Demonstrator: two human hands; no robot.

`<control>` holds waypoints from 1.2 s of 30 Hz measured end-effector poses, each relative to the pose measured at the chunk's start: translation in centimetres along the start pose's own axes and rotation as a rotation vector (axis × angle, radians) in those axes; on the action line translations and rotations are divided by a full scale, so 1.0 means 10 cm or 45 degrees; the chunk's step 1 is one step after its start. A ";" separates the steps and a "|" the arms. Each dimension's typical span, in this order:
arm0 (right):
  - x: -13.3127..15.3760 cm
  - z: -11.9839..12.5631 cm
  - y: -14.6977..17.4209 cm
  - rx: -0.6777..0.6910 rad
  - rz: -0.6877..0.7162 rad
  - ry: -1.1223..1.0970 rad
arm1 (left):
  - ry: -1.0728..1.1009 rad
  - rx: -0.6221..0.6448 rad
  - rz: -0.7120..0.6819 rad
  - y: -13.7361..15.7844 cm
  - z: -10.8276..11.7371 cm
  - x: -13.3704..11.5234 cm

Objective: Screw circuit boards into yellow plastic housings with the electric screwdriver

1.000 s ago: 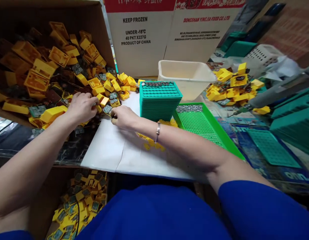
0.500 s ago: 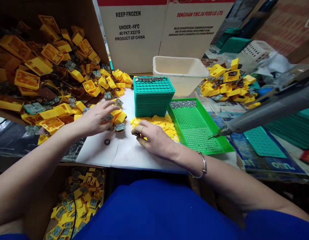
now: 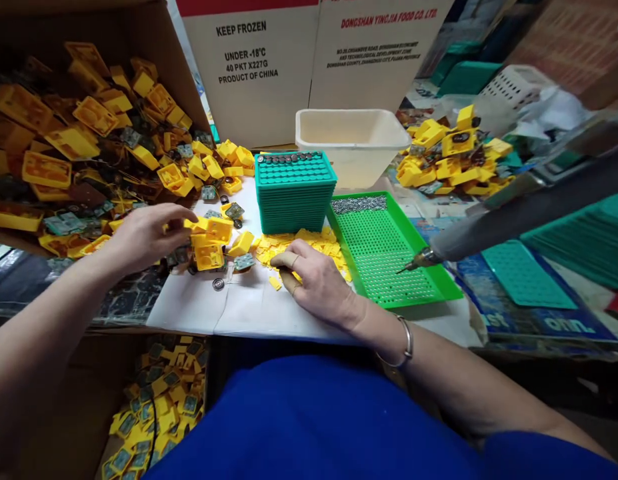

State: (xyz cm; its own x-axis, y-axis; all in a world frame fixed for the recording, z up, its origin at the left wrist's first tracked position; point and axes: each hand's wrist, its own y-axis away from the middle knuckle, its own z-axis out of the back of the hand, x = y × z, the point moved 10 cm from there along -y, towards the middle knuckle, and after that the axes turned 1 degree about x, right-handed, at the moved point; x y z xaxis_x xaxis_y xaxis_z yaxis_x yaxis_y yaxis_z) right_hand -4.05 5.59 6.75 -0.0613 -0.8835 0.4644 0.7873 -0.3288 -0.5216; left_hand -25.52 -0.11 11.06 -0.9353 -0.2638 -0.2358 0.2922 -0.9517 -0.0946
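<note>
My left hand (image 3: pixel 151 233) is at the left of the white work surface, thumb and fingers apart, fingertips at the edge of a small cluster of yellow plastic casings (image 3: pixel 209 255). Green circuit boards and small dark parts lie around them. A round metal-rimmed disc, like a small speaker (image 3: pixel 218 284), lies flat in front. My right hand (image 3: pixel 316 283) rests beside a heap of thin yellow plastic pieces (image 3: pixel 319 247), fingers curled and pinched together; what they hold, if anything, is hidden. One loose yellow piece (image 3: pixel 275 283) lies by its fingertips.
A stack of teal trays (image 3: pixel 293 203) carries round discs on top. Right of it lie a green perforated tray (image 3: pixel 389 250) with screws and an overhanging electric screwdriver (image 3: pixel 469 230). A translucent tub (image 3: pixel 353 137) stands behind. Cartons (image 3: pixel 176 87) of yellow casings are left and below.
My left hand has moved left, and more yellow casings now lie beside it on the surface. The dark round part in my right fingers no longer shows. The view has shifted slightly.
</note>
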 end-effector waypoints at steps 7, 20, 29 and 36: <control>0.05 -0.10 0.05 0.054 0.026 0.028 | -0.174 -0.400 0.434 0.06 0.47 0.60; 0.24 -0.33 0.41 0.220 0.298 0.461 | -0.244 -0.177 -0.326 0.07 0.02 -0.29; 0.15 -0.44 0.43 0.371 0.236 0.426 | -0.523 0.211 -0.561 0.25 -0.58 -0.56; 0.03 -0.51 0.36 0.524 0.061 0.304 | -0.487 0.159 -0.492 0.31 -0.45 -0.53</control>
State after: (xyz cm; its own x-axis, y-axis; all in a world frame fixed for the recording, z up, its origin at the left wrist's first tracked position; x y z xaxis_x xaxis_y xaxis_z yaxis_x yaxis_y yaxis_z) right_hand -4.34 2.39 1.35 -0.1206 -0.9622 0.2442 0.9673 -0.1692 -0.1890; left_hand -18.71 -0.99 7.67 -0.9822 0.0921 0.1635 -0.0906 -0.9957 0.0164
